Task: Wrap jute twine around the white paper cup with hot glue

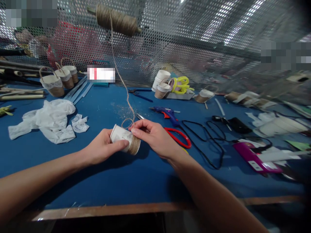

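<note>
1. Blue table [102, 181] behind a mesh screen.
2. Left hand [100, 149] grips the paper cup [120, 135], lying on its side, its long axis running ten to four o'clock.
3. Right hand [155, 137] pinches twine [121, 81] at the cup's four-o'clock end; spool [116, 20] at twelve.

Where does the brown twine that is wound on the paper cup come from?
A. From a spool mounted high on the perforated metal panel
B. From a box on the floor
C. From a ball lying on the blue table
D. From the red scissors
A: the twine runs from the paper cup, held on its side by the left hand and right hand, up to the spool on the perforated panel.
</note>
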Available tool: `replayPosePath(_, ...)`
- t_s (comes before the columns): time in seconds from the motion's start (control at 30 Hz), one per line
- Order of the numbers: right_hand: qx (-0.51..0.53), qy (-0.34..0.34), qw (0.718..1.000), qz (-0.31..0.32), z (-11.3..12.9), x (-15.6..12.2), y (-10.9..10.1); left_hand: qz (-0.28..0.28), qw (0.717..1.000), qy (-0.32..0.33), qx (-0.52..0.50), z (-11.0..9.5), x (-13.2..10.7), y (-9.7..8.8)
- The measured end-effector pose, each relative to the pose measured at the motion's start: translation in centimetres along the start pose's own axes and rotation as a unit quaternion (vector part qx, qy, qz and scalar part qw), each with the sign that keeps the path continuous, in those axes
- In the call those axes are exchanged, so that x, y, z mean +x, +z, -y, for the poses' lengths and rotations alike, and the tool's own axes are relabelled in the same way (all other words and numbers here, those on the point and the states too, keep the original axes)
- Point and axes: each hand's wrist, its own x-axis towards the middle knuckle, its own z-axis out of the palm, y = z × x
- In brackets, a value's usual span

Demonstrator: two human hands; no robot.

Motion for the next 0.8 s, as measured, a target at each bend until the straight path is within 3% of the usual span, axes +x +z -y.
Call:
replayPosePath(0.23, 0.050, 0.018, 0.999, 0.004, 0.1, -0.1, 0.1, 0.003, 1.000, 0.021, 0.013, 0.1, -0.3, 0.2)
replayPosePath(0.53, 0.188, 0.131, 0.973, 0.038, 0.0, 0.3, 0.3, -0.003, 0.996, 0.050, 0.076, 0.0, -0.4, 0.2)
replayPosePath(0.67, 0.142, 0.128, 0.979, 0.068, 0.0, 0.2, -0.3, -0.023, 0.996, 0.064, 0.051, 0.1, -0.2, -0.1)
replayPosePath(0.8, 0.064, 0.077, 0.990, 0.098, 0.1, 0.1, -1.0, -0.013, 0.997, 0.072, 0.023, 0.1, 0.0, -0.4)
